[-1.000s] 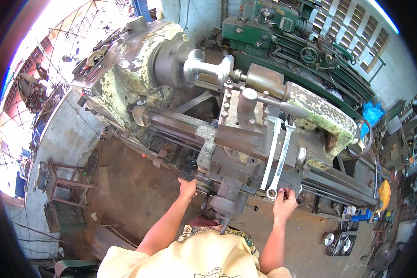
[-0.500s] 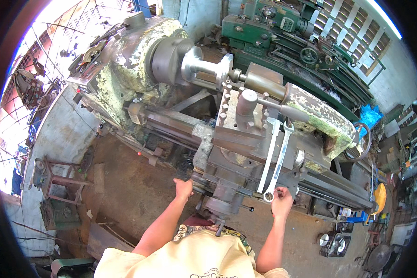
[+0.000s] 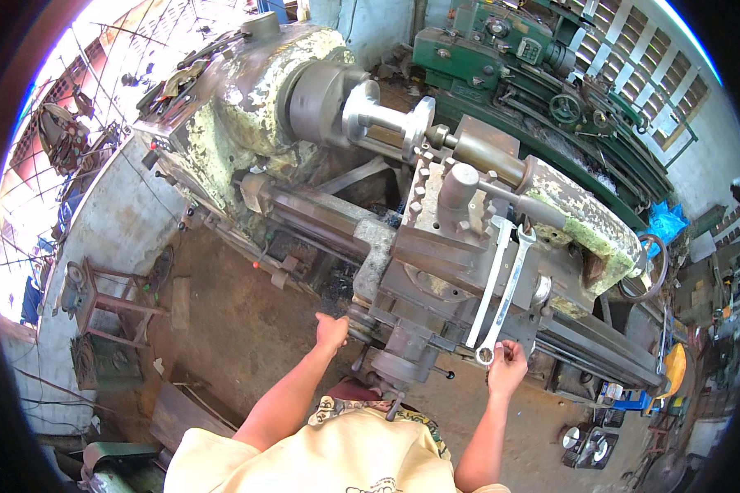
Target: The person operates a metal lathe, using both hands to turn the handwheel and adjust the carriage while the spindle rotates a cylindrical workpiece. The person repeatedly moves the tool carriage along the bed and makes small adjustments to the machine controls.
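In the head view, the left hand [image 3: 331,332] is at the near left side of the carriage [image 3: 376,255], thumb out; its fingers are hidden, so I cannot tell whether they grip. The right hand [image 3: 507,371], fingers bent, is just beside the near end of the wrench [image 3: 510,287]; its hold is unclear. Left of the wrench lies a caliper [image 3: 487,283]. Farther off, the spool [image 3: 386,117] sits between chuck [image 3: 314,103] on the left and tailstock [image 3: 588,218] on the right.
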`<control>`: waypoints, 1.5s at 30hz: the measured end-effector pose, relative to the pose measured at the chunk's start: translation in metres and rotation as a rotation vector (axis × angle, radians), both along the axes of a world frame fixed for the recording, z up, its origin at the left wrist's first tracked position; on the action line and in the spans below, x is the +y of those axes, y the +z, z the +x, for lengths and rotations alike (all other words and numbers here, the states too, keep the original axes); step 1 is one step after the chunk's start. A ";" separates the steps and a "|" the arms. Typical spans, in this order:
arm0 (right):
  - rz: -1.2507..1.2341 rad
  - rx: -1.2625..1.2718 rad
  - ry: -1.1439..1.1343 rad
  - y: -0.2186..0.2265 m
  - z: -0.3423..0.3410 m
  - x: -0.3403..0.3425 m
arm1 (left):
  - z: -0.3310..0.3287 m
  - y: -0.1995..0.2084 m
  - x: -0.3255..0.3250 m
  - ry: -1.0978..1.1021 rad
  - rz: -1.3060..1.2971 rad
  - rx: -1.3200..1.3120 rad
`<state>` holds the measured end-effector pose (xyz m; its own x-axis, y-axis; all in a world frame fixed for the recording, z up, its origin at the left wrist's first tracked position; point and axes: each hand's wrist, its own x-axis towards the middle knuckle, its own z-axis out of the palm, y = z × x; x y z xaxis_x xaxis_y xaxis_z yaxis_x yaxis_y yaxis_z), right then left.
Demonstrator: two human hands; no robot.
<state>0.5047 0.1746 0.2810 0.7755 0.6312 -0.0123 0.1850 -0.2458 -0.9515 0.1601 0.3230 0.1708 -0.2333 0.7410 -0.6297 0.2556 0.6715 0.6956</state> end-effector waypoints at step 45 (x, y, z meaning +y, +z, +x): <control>0.031 -0.056 -0.163 -0.018 0.008 -0.002 | -0.397 -0.111 -0.213 -1.318 -0.678 0.803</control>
